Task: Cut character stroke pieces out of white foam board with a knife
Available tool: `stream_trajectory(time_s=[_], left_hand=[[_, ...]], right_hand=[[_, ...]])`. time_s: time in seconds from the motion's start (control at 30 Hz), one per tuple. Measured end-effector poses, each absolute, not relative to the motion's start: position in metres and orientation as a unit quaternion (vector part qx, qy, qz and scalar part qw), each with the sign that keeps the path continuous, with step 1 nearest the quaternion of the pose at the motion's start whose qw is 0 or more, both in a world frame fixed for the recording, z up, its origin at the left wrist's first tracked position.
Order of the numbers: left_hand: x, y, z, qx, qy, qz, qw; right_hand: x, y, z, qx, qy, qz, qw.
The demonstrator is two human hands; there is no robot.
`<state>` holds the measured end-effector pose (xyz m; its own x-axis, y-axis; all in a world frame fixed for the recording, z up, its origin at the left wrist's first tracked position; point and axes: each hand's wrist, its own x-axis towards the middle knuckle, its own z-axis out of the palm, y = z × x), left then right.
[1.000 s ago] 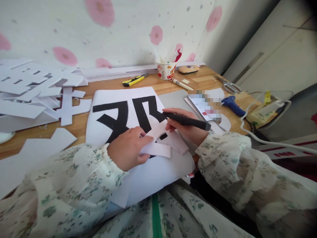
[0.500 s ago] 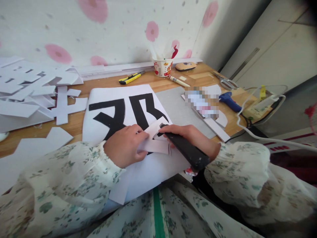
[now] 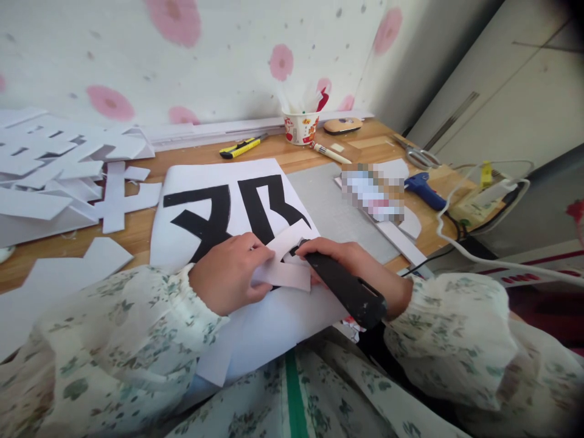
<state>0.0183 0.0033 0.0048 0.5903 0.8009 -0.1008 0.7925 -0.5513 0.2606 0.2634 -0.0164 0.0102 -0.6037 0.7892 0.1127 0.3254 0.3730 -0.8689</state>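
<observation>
Head view: right hand [image 3: 360, 261] clasps the knife [image 3: 345, 286], seemingly cutting card [image 3: 294, 277] beside that grip; left hand [image 3: 228, 267] pinches the card, which further cutting needs steady.

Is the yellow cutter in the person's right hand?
No, the yellow cutter lies on the wooden table, while the right hand holds a black tool.

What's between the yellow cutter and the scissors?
In the head view: the printed cup, the cream pen, a small pale square and, farther back, the tan case.
</observation>
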Motion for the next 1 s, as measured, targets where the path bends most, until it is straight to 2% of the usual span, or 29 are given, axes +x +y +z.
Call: stream_trajectory(time_s=[0.07,0.17,0.27,0.37,0.6,1.0], left_hand=[[0.018,0.003,0.004,0.878,0.457,0.023,0.139],[0.019,0.003,0.002,0.877,0.46,0.029,0.137],[0.019,0.003,0.003,0.878,0.459,0.028,0.132],[0.02,0.002,0.004,0.879,0.458,0.021,0.129],[0.02,0.001,0.003,0.886,0.45,0.006,0.111],[0.02,0.002,0.0,0.901,0.427,0.014,0.077]], right_hand=[[0.266,-0.014,0.013,-0.372,-0.774,0.434,0.271],[0.272,-0.007,0.014,-0.394,-0.735,0.446,0.324],[0.277,0.003,0.009,-0.431,-0.721,0.404,0.361],[0.277,0.009,0.002,-0.491,-0.725,0.352,0.33],[0.274,0.006,0.002,-0.48,-0.76,0.335,0.282],[0.276,-0.006,0.0,-0.491,-0.741,0.335,0.312]])
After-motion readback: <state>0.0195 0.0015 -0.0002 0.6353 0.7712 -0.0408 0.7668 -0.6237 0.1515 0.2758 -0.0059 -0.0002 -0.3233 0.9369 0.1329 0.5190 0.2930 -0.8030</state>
